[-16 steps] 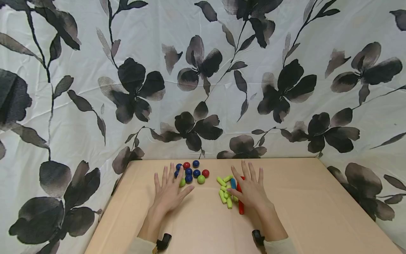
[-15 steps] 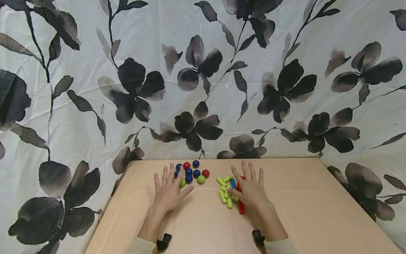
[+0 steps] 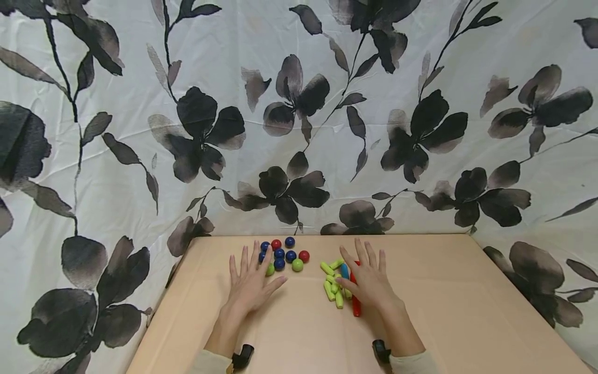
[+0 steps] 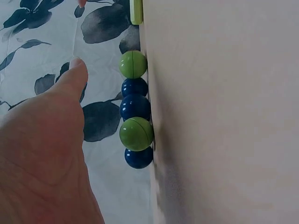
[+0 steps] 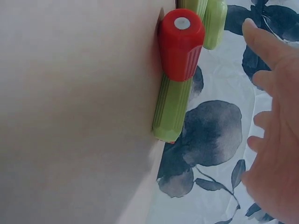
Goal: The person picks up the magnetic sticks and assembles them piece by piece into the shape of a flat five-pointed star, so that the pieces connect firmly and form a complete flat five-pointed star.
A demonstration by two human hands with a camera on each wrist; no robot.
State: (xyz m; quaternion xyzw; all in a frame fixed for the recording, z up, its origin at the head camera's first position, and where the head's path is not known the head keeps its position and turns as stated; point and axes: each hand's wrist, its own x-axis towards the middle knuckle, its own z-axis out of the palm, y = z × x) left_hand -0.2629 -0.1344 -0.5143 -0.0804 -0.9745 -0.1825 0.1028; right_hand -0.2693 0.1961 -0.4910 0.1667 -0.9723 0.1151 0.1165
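Observation:
My left hand (image 3: 249, 288), fingers spread and straight, hovers palm down at the near left of a cluster of balls. The blue ball (image 3: 290, 256), red ball (image 3: 304, 256) and green ball (image 3: 297, 265) are among several there; its fingers hide part of the cluster. In the left wrist view the green ball (image 4: 136, 134) sits apart from the hand. My right hand (image 3: 372, 285), also spread, hovers over a red ribbed stick (image 3: 357, 306), a blue stick (image 3: 344, 271) and several short green sticks (image 3: 339, 300). The right wrist view shows the red stick (image 5: 181, 46) clear of the fingers.
Everything lies on a light wooden-toned tabletop (image 3: 467, 311). Behind its far edge hangs a white cloth (image 3: 355, 182) with dark floral print. A black strap device (image 3: 243, 357) is on the left wrist, another black device (image 3: 381, 351) on the right.
The head view has shifted by a few pixels. Both hands keep nearly the same spread pose, and the balls and sticks stay in place on the table.

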